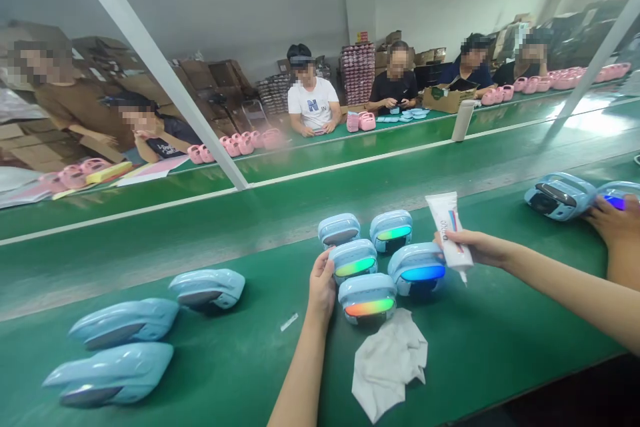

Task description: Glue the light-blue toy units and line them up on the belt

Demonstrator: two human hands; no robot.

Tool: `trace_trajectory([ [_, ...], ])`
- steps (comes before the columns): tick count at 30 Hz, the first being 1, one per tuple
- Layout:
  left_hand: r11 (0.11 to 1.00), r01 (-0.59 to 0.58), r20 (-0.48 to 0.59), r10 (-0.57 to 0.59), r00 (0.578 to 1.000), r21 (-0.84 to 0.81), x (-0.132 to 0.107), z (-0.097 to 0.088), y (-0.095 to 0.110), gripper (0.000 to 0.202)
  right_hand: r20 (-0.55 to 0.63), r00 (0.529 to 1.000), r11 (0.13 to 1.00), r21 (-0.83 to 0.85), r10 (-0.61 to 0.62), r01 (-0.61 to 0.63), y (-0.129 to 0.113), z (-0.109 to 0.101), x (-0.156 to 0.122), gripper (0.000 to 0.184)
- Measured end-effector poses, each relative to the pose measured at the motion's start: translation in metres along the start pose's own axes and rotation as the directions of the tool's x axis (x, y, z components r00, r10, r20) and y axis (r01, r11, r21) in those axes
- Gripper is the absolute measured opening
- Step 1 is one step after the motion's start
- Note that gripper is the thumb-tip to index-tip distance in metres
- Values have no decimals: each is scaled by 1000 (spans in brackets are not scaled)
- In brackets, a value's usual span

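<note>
- Well left of the one crumpled white cloth (390,367): three glossy light-blue, rounded plastic units (125,323), their visible grey panels unlit.
- Left of the cloth: one small whitish strip (289,321).
- Just beyond the cloth's left side: the left hand (323,283), fingers curled against a clustered unit's end; I cannot tell whether it grips.
- Beyond the cloth: five matching light-blue handled units (367,290); four have glowing coloured strips, the back-left one looks dark. How many are finished cannot be told.
- Beyond and right of the cloth: the right hand (477,248) grasps one white, printed squeeze tube (445,213), nozzle down, touching no surface.
- Far right of the cloth: two more light-blue units (560,197), a co-worker's hand (613,220) on the farther.
</note>
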State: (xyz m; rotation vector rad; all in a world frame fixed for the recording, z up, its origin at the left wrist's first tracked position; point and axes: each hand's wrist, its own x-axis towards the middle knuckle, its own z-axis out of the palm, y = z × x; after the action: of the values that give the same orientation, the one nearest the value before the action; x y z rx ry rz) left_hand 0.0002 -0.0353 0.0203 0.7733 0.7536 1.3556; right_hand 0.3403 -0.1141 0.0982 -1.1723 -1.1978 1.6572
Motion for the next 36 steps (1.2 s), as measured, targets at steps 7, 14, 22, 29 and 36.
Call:
trace_trajectory([
  [7,999,-43,-10,43,999,-24,5,4,5,43,68,997,999,25,-46,45,0,-11,34,51],
  [14,995,-89,-66,91,994,44,13,7,3,43,167,979,988,-86,-112,128,0,-12,38,48],
  [22,834,-272,-172,394,903,480,-34,0,8,40,-3,932,930,62,-363,363,12,-42,53,48],
  [29,931,32,-47,-16,999,364,-84,-5,9,62,-87,942,830,451,-325,329,47,-28,90,40],
  [36,759,-200,203,92,975,620,-66,17,24,47,-266,902,821,384,-339,422,56,-33,50,38],
])
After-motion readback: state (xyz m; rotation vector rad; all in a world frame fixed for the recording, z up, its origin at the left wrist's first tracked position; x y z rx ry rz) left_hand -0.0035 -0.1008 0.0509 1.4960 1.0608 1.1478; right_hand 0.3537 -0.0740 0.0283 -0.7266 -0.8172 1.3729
